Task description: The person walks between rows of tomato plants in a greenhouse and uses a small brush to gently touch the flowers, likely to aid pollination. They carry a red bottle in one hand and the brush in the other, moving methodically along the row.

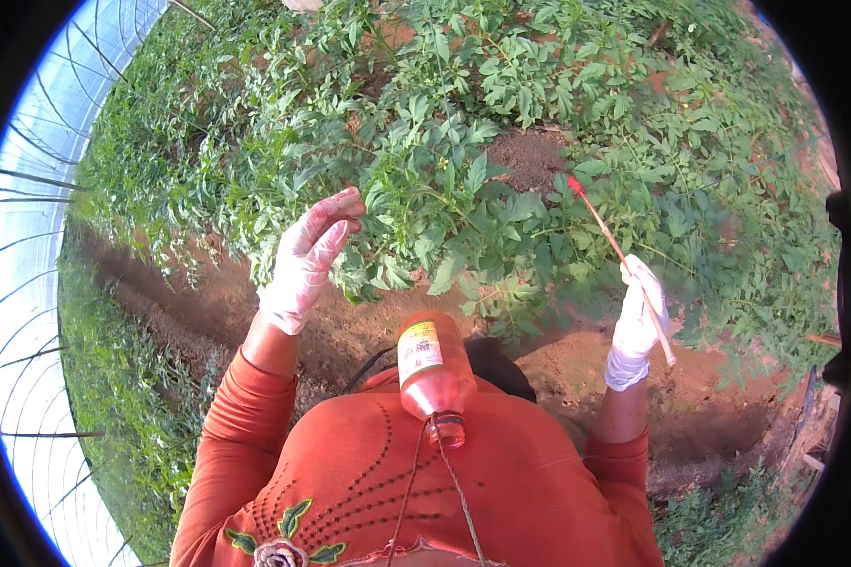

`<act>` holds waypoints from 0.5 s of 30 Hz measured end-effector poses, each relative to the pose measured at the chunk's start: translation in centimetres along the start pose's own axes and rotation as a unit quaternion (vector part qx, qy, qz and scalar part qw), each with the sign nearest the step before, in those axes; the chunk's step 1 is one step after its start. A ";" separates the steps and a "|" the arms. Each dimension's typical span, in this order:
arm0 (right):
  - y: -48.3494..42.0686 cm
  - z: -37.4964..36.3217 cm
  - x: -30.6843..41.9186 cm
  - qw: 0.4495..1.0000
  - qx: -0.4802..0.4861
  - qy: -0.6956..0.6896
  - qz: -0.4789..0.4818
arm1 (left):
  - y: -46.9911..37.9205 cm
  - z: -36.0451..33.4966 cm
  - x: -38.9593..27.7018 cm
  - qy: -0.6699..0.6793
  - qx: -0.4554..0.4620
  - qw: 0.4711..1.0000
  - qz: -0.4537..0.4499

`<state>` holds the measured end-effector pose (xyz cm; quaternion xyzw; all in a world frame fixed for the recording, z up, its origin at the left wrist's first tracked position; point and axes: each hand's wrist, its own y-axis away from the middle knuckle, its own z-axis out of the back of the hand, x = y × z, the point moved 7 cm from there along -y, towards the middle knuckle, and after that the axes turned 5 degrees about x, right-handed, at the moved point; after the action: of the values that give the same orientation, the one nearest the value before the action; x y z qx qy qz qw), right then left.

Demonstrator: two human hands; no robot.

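Observation:
My left hand (312,255), in a thin whitish glove with reddish stains on the fingers, is raised at the edge of the leafy plants (425,198). Its fingers are bent towards the thumb; whether anything is between them I cannot tell. My right hand (640,312), gloved too, grips a thin stick (610,237) with a bright red tip that points up and left over the foliage. A clear plastic bottle (457,354) with a printed label and reddish contents hangs by a cord (461,489) in front of my chest, its neck towards me.
Tomato-like plants with small yellow flowers fill the ground ahead. Bare brown soil (581,375) runs between me and them. At the left curves a greenhouse wall (21,283) of sheeting and thin ribs. Thin strings (443,85) pass among the plants.

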<state>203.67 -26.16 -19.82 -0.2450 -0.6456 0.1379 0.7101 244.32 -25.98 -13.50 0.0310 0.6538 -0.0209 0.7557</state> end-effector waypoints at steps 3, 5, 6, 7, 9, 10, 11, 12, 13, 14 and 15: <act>-1.7 1.5 2.7 0.999 -0.027 0.022 0.025 | -5.6 -0.5 -3.6 -0.006 -0.001 0.998 -0.058; -2.4 0.4 2.6 0.998 -0.015 -0.051 -0.019 | -9.9 -1.1 -4.0 0.002 0.040 0.999 -0.017; -2.6 -0.3 2.4 0.996 -0.012 -0.073 -0.043 | -12.0 -1.6 -3.5 -0.025 0.048 0.998 0.017; -2.7 -0.9 1.9 0.993 -0.012 -0.095 -0.073 | -14.1 -2.3 -3.1 -0.046 0.072 0.996 0.021; -2.6 -2.4 1.4 0.989 -0.002 -0.124 -0.085 | -17.7 -3.8 -1.2 -0.087 0.138 0.985 0.063; -2.4 -2.9 1.2 0.988 0.000 -0.127 -0.085 | -19.2 -4.5 0.4 -0.098 0.154 0.979 0.096; -2.1 -3.3 0.8 0.987 -0.002 -0.129 -0.094 | -20.6 -5.2 2.1 -0.105 0.173 0.971 0.125; -2.0 -3.6 0.5 0.985 -0.004 -0.145 -0.091 | -21.7 -6.0 3.5 -0.123 0.216 0.960 0.130; -1.7 -3.7 0.2 0.982 -0.008 -0.164 -0.089 | -22.7 -6.9 5.0 -0.137 0.262 0.946 0.131; -1.3 -3.7 -0.3 0.982 -0.013 -0.159 -0.106 | -23.4 -7.2 7.3 -0.195 0.291 0.920 0.177; -0.9 -3.6 -0.8 0.977 -0.023 -0.174 -0.121 | -23.9 -8.3 9.0 -0.211 0.351 0.898 0.157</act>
<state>207.00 -27.91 -20.16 -0.1533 -0.7874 0.0768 0.5922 235.66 -49.15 -24.03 0.3918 0.4157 -0.1363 0.8094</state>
